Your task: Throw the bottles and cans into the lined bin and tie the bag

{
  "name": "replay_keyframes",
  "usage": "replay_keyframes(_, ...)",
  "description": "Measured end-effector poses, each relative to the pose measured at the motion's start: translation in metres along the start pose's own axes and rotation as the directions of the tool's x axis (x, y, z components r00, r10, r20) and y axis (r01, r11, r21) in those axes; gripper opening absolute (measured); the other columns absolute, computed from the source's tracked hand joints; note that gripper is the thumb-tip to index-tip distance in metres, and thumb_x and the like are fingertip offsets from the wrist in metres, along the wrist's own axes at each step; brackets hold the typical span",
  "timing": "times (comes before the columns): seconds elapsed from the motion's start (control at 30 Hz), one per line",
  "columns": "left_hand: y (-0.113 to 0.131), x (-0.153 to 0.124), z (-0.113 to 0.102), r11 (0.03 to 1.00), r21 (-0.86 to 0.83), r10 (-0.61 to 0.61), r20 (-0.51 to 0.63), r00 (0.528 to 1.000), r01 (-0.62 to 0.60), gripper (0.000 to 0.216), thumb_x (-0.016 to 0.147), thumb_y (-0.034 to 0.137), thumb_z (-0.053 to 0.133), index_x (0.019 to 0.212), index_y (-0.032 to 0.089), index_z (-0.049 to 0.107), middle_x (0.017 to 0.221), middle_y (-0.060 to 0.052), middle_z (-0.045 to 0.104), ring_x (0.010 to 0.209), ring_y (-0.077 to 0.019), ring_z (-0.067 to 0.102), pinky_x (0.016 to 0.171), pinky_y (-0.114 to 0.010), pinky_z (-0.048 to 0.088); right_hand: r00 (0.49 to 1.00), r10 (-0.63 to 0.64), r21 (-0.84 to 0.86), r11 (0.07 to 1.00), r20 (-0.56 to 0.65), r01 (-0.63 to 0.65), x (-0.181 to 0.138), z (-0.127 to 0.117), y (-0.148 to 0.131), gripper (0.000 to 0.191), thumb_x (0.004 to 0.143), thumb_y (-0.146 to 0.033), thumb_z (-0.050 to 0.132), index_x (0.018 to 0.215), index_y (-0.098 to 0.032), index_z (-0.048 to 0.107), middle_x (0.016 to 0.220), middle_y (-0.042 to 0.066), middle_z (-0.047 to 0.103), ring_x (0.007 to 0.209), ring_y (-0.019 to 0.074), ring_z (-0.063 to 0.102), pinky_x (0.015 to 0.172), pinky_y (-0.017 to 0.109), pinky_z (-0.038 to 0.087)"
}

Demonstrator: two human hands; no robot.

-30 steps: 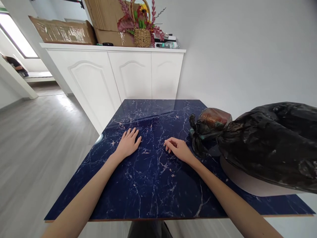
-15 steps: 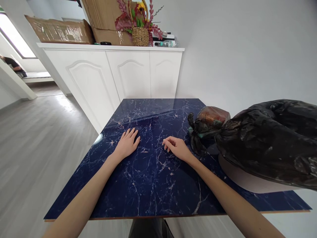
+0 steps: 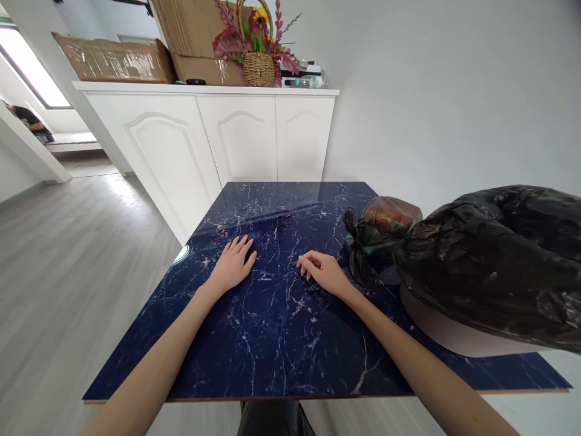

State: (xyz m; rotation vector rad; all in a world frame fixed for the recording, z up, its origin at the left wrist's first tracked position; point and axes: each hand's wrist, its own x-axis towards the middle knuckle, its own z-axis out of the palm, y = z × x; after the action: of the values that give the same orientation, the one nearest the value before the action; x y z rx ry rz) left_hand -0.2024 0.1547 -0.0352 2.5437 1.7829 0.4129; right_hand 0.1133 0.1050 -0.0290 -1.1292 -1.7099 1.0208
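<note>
My left hand lies palm down on a dark blue marble-patterned table, its fingers stretched and a little apart. To its right, my right hand rests on its side on the same surface. The fingers of that hand are loosely curled in toward the thumb, and I see nothing in them. Just beyond it sits a knotted black plastic bag with something brownish showing through. A larger black plastic bag covers a pale rounded container at the right side of the table.
A white cabinet stands behind the table's far edge. On top are a taped cardboard box, a wicker basket of flowers and a plastic bottle. A person sits in the room at far left.
The camera view has shifted very slightly. Both hands keep the same pose and place on the table.
</note>
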Motion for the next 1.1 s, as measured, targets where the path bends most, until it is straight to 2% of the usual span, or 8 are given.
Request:
replay_keyframes(0.63, 0.005, 0.001, -0.002, 1.000, 0.018, -0.018, 0.029, 0.999, 0.018, 0.071, 0.112, 0.055, 0.030, 0.166, 0.013, 0.047, 0.178, -0.014, 0.036, 0.168, -0.0384, 0.026, 0.137, -0.058, 0.022, 1.000, -0.005, 0.009, 1.000, -0.012, 0.005, -0.001, 0.001, 0.001, 0.036, 0.103, -0.054, 0.057, 0.089, -0.024, 0.072, 0.075, 0.002, 0.074, 0.062, 0.0164, 0.067, 0.069, 0.031, 0.054)
replay_keyframes(0.8, 0.006, 0.000, -0.004, 1.000, 0.028, -0.013, 0.028, 1.000, 0.012, 0.070, 0.112, 0.057, 0.029, 0.167, 0.016, 0.046, 0.178, -0.013, 0.036, 0.168, -0.0377, 0.026, 0.137, -0.058, 0.023, 1.000, -0.012, 0.008, 1.000, -0.016, 0.012, -0.002, 0.001, 0.002, 0.037, 0.103, -0.055, 0.058, 0.089, -0.024, 0.072, 0.076, 0.001, 0.074, 0.063, 0.0168, 0.067, 0.069, 0.031, 0.053)
replay_keyframes(1.1, 0.015, -0.001, -0.007, 0.997, 0.074, -0.020, 0.027, 0.999, 0.017, 0.066, 0.113, 0.050, 0.031, 0.165, 0.015, 0.049, 0.176, -0.014, 0.040, 0.166, -0.0384, 0.030, 0.136, -0.057, 0.025, 0.999, -0.017, -0.008, 1.000, -0.032, 0.017, -0.002, 0.002, 0.002, 0.036, 0.102, -0.056, 0.058, 0.088, -0.025, 0.072, 0.075, 0.001, 0.073, 0.062, 0.0171, 0.068, 0.069, 0.031, 0.054)
